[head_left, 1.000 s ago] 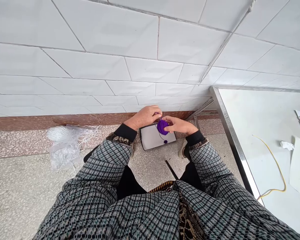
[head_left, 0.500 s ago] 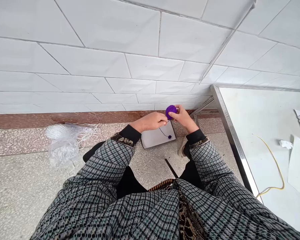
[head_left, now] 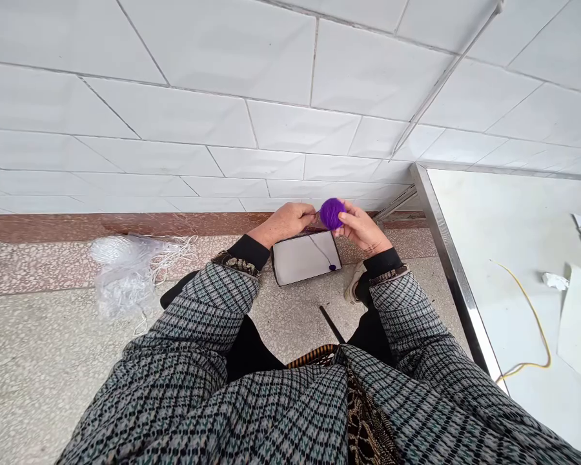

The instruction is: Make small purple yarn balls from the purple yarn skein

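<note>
A purple ball of yarn (head_left: 332, 214) is held up in the fingers of my right hand (head_left: 362, 230). To its left, my left hand (head_left: 286, 223) is closed in a pinch on a strand of yarn beside the ball. Below both hands a shallow white box (head_left: 300, 261) with dark edges lies on the floor. A dark strand runs down across it to a small dark purple ball of yarn (head_left: 332, 267) near its right end.
Clear plastic bags with white cord (head_left: 126, 271) lie on the floor at left by the tiled wall (head_left: 198, 116). At right stands a metal-edged table (head_left: 474, 258) bearing a yellow cord (head_left: 530, 303) and paper scraps. A dark stick (head_left: 332, 324) lies between my feet.
My left hand has moved slightly up and left, away from under the ball. In my right hand the purple ball has turned and shows more of its side.
</note>
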A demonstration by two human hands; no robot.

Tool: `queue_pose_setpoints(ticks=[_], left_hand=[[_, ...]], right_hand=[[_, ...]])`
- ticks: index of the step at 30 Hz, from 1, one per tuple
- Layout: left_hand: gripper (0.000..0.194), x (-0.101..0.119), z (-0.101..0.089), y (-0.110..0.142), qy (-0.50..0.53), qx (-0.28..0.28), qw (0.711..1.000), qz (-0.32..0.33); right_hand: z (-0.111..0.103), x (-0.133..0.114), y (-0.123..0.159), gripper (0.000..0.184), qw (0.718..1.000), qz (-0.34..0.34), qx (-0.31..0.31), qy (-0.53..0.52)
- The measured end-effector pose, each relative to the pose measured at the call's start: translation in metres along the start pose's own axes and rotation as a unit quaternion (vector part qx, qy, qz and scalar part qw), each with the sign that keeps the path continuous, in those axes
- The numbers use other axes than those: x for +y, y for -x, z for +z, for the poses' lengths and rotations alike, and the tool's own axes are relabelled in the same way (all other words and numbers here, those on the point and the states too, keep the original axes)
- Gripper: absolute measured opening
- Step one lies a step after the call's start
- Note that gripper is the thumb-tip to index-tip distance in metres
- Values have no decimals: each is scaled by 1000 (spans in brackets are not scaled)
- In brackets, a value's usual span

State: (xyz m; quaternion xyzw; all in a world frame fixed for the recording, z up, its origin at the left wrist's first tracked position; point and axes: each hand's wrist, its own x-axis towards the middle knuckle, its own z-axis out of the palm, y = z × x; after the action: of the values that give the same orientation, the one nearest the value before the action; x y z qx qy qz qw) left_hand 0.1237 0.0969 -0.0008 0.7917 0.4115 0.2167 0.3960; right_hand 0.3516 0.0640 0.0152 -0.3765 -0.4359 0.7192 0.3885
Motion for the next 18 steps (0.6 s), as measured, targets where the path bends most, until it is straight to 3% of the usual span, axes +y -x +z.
queue_pose_setpoints(ticks=[3,5,8,10,13,18], left_hand=[[24,7,8,3,9,-102,994,37],[23,12,9,5,13,-153,985,73],[24,15,3,7,16,-121,989,78],[24,13,-4,7,15,-57,996,66],[23,10,-13,6,9,10,999,48],[24,0,-15,1,2,72,997,22]], right_hand=[[-1,2,-6,69,995,-31,96,-14],[1,4,-9,56,988,-12,146,39],[6,5,-9,39,964,60,179,188],[10,4,-7,31,953,121,132,247],[11,2,-3,28,960,172,21,220],[4,3,1,59,988,110,-70,81]])
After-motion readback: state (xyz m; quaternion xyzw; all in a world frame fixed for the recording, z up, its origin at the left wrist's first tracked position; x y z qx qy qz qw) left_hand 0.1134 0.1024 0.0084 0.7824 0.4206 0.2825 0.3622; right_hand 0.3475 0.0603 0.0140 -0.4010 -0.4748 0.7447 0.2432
